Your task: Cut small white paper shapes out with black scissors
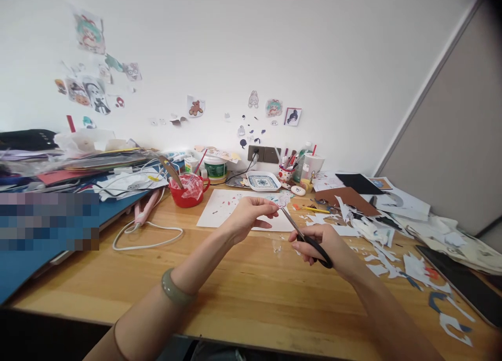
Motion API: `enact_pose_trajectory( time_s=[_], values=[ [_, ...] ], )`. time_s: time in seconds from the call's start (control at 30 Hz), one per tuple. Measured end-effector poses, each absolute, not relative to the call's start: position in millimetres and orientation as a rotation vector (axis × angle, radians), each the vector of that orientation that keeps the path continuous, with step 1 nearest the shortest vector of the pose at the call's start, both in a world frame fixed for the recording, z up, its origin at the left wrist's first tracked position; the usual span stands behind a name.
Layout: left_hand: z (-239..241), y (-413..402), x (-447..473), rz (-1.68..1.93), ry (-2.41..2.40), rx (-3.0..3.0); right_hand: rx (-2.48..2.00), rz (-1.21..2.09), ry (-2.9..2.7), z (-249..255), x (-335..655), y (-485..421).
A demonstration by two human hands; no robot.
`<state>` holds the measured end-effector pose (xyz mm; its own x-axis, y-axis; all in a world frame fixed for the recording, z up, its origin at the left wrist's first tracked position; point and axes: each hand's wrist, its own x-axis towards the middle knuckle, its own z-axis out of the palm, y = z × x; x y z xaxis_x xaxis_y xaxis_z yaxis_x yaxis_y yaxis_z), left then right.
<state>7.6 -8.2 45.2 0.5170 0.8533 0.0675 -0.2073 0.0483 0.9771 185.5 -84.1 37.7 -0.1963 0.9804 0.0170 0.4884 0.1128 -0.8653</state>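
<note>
My right hand point(319, 246) is wrapped round the black handles of a pair of scissors point(294, 226), whose blades point up and to the left. The blade tips are close to the fingertips of my left hand point(254, 214). Thumb and forefinger of that hand pinch a small paper cutout point(281, 204), partly hidden by the fingers; its exact shape is too small to tell. Behind and below lies a white sheet of paper point(214, 206) with small coloured pieces on it. Whether the blades touch the cutout I cannot tell.
A red mug point(188, 196) stands left of the sheet, near a white cable point(149, 246). At the back are a patterned square dish point(263, 181) and a cup of pens point(287, 173). Paper scraps point(386, 259) and a dark tablet point(463, 282) lie on the right.
</note>
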Motion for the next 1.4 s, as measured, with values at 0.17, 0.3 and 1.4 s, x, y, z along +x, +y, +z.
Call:
enact_pose_trajectory(
  time_s=[0.17,0.3,1.4],
  values=[
    [45.0,-7.2,6.3,0.899,0.636,1.262,-1.432,1.012,-1.778,37.3,185.4,-84.2],
    [45.0,-7.3,5.1,0.873,0.634,1.260,-1.439,1.008,-1.779,37.3,185.3,-83.6],
    [43.2,-7.3,4.3,0.814,0.639,1.300,-1.427,1.044,-1.786,39.7,183.8,-86.2]
  ],
)
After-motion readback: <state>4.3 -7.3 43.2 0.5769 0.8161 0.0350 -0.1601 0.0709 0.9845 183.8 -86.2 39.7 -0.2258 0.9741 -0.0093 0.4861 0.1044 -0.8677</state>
